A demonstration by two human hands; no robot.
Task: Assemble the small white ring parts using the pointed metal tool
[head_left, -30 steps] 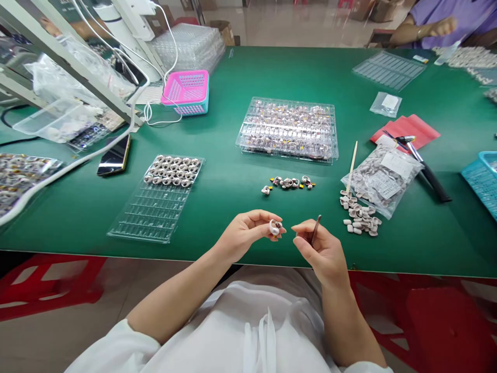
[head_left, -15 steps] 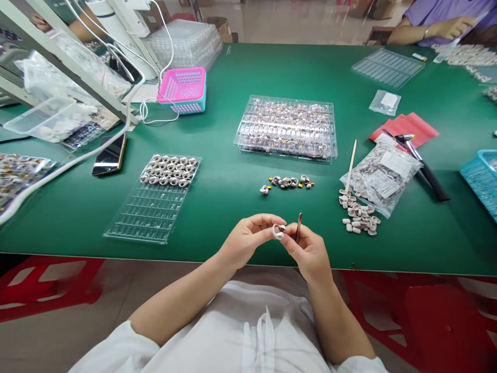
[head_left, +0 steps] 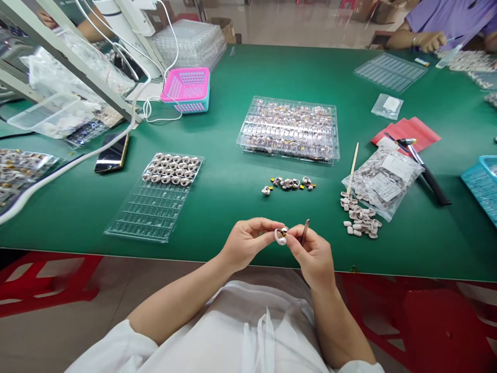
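I look across a green bench (head_left: 225, 207) in a room with a pale, glossy floor (head_left: 267, 23). Red plastic stools (head_left: 446, 326) show below its near edge, and a co-worker in purple (head_left: 446, 18) is at the far side, well right of my fingers. My left fingers (head_left: 265, 224) pinch a small white ring (head_left: 281, 241); my right fingers (head_left: 294, 246) meet its other side, nearly closed, gripping a slim dark tool (head_left: 305, 230) that leans upward. Beyond the fingers lie similar pieces (head_left: 287, 184); left, a partly filled clear tray (head_left: 143, 207); right, pale caps (head_left: 361, 220).
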